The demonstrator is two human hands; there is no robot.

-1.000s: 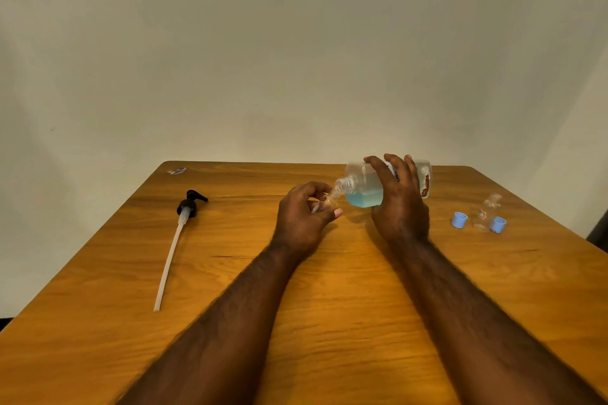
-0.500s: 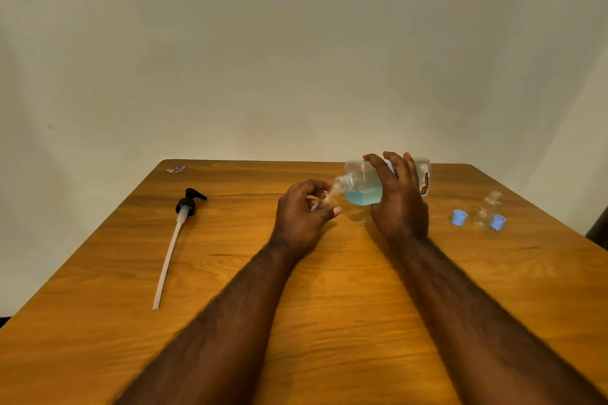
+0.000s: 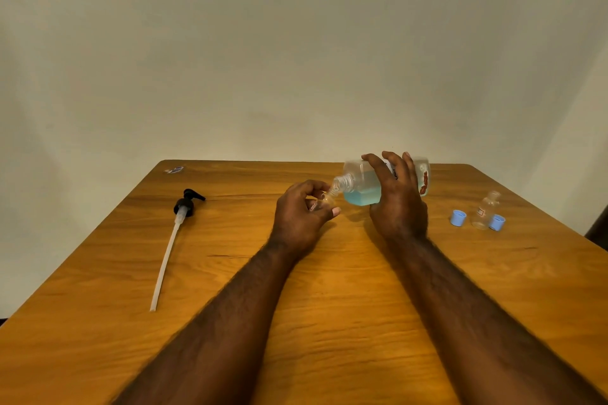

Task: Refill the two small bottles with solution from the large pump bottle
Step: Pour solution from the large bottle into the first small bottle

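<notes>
My right hand [image 3: 396, 204] grips the large clear bottle [image 3: 362, 186], which lies tipped on its side with its open neck pointing left and blue solution pooled low inside. My left hand [image 3: 299, 217] pinches a small clear bottle [image 3: 326, 200], held just under the large bottle's mouth; most of it is hidden by my fingers. A second small clear bottle [image 3: 484, 210] stands open at the right of the table, between two blue caps [image 3: 458, 218] [image 3: 496, 222].
The black pump head with its long white dip tube [image 3: 177, 233] lies on the left of the wooden table [image 3: 329, 289]. A small scrap of wrapper [image 3: 173, 170] sits near the far left corner. A plain wall stands behind the table.
Both hands hold almost the same pose. The large bottle has stayed tipped against the small bottle's opening, with only a slight shift.
</notes>
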